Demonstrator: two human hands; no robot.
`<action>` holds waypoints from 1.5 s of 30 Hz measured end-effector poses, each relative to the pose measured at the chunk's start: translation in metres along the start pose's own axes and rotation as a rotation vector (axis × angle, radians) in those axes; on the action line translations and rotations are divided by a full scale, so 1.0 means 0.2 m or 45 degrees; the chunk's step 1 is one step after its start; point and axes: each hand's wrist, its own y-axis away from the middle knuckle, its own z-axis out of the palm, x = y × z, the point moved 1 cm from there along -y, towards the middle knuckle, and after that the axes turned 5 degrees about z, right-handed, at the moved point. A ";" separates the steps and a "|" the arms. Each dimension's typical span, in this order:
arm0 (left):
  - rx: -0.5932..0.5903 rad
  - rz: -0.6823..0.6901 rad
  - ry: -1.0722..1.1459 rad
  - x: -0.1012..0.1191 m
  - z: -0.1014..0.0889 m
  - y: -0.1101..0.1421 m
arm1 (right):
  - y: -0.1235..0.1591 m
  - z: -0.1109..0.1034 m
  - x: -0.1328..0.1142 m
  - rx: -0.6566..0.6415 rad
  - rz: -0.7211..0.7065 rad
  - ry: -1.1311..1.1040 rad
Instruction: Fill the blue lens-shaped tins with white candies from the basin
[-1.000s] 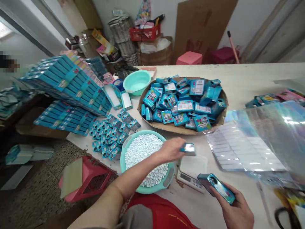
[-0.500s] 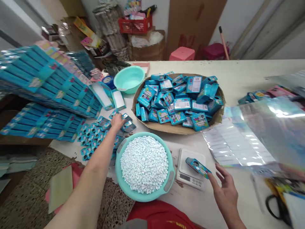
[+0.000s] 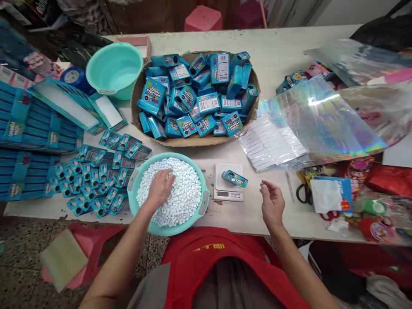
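Observation:
My left hand [image 3: 162,189] is over the small white candies [image 3: 180,201] heaped in a turquoise basin [image 3: 131,182]. Its fingers are bent and a little apart, with the tips touching the heap. A small blue candy box [image 3: 237,179] with a round hole in its end lies on a white digital scale [image 3: 229,195]. To the right of the scale, my right hand [image 3: 273,201] hovers above the table, fingers loosely curled and thumb apart, holding nothing. Left of the basin, several blue boxes [image 3: 103,171] stand grouped with their holes facing up.
A cardboard tray [image 3: 193,143] heaped with blue boxes sits behind the basin. Another turquoise basin [image 3: 114,64] is at the back left, near stacked blue cartons [image 3: 35,116]. Shiny plastic sheets [image 3: 322,124] and scissors [image 3: 302,193] lie to the right. A pink stool [image 3: 93,244] stands at the lower left.
My left hand has gone from the grouped boxes to the candies in the basin. My right hand has drawn away from the box, which rests on the scale. The view has tilted downward.

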 end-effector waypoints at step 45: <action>0.519 -0.121 1.269 0.61 -0.13 -0.02 | 0.34 0.51 -0.64 -0.763 -0.995 0.377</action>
